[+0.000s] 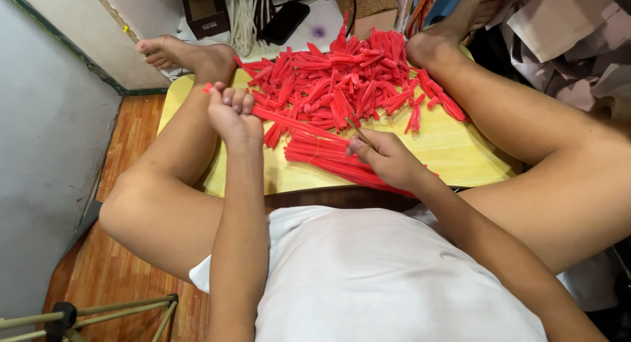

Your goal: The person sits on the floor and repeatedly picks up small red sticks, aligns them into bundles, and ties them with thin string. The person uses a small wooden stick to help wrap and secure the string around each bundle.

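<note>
Low yellow table [453, 151], heaped with red strips [342, 79]. Left hand [231, 115] closed around one red strip's end, lifted above table edge. Right hand [388, 159] pinched on thin tan stick [359, 131], resting on bundled red strips [322, 151]. Bare feet propped at far corners. Wooden floor [131, 138] at left.

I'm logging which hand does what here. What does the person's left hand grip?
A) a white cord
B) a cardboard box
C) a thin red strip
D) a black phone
C: the left hand is closed around a thin red strip, which runs down toward the bundle of red strips under the right hand.
</note>
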